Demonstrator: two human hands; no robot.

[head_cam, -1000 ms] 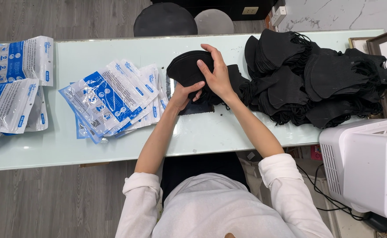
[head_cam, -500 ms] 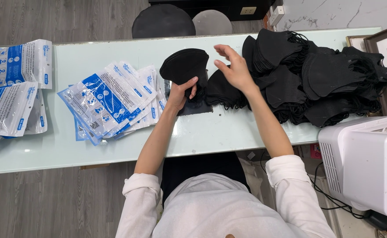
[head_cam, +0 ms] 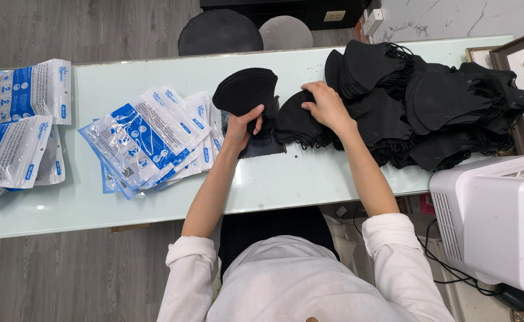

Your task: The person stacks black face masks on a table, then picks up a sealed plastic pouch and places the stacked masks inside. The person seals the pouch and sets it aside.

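Two hands were at work on one pale glass-topped table (head_cam: pixel 286 185). The left hand (head_cam: pixel 242 126) was clamped on one black fabric mask (head_cam: pixel 245 89), cup-shaped and matte, held raised at the table's middle. The right hand (head_cam: pixel 326 105) lay palm down, fingers spread, pressing a small stack of masks (head_cam: pixel 298 124) just beside it. One large pile (head_cam: pixel 429 101) of like black masks, ear loops tangled, filled the right end; too many to count. Glossy blue-and-white flat pouches (head_cam: pixel 149 140) lay fanned to the left, some six or more overlapping. Three further pouches (head_cam: pixel 17 125) lay at the far left. Two round stools (head_cam: pixel 220 33) stood beyond. One white boxy machine (head_cam: pixel 500 220) stood at right.
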